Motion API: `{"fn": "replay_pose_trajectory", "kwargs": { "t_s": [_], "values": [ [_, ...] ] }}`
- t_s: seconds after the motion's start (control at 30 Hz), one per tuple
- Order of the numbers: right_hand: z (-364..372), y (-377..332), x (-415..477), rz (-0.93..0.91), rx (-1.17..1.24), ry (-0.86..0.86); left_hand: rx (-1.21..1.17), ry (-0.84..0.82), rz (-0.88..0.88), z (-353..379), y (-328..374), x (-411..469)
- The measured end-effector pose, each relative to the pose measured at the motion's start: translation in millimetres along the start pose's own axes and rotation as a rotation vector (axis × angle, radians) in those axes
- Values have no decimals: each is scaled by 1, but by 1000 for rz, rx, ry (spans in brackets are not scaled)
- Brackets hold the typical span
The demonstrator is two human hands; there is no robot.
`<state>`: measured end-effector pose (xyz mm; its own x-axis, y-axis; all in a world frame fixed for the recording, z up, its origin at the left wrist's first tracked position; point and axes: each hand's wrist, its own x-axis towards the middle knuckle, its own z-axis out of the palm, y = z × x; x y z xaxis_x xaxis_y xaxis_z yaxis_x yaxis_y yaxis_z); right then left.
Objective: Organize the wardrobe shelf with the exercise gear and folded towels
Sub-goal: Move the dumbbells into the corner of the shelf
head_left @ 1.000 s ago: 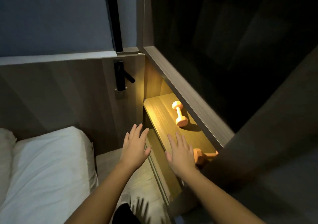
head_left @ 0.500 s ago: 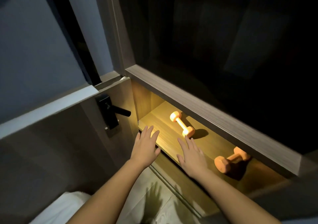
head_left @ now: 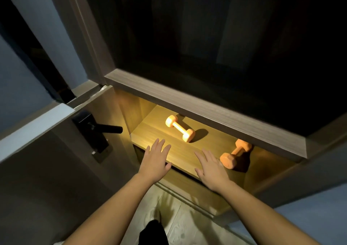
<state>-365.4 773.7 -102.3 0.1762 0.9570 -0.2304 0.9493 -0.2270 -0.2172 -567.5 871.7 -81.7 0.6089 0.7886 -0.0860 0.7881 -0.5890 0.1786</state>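
Dumbbells are all I can see of the gear: two orange ones on the lit wardrobe shelf (head_left: 180, 151), well apart and lying at different angles, which I read as left loose rather than arranged. The far dumbbell (head_left: 180, 128) lies toward the back left. The near dumbbell (head_left: 235, 155) is at the right, partly tucked under the wooden ledge (head_left: 206, 111) above. My left grip (head_left: 156, 160) is flat, fingers straight and spread, over the shelf's front edge and holding nothing; whether it touches the wood I cannot tell. My right grip (head_left: 212, 169) is likewise flat and empty, its outer edge just beside the near dumbbell's closer head, likely because that one is the first to gather. No folded towels are in view. I judge the sorting barely begun. The next call is closing the right grip round the near dumbbell's thin bar, minding the low ledge.
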Motion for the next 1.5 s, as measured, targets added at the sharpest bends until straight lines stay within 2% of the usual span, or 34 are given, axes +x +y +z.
{"fn": "replay_pose_trajectory", "kwargs": {
  "t_s": [0.13, 0.3, 0.63, 0.8, 1.03, 1.3, 1.5],
  "values": [
    [17, 0, 26, 62, 38, 89, 54, 20, 139, 24, -19, 36],
    [72, 14, 46, 119, -10, 175, 42, 92, 227, 76, -43, 66],
    [184, 12, -17, 242, -54, 310, 71, 239, 321, 181, -57, 4],
    [196, 10, -34, 294, -39, 316, 71, 205, 346, 192, -53, -6],
    [175, 56, 27, 400, -82, 300, 44, 167, 358, 202, -35, 77],
    [170, 125, 104, 565, -153, 231, 121, 118, 371, 219, -2, 191],
    [179, 157, 130, 659, -132, 364, 141, 104, 311, 226, 19, 259]
  ]
}}
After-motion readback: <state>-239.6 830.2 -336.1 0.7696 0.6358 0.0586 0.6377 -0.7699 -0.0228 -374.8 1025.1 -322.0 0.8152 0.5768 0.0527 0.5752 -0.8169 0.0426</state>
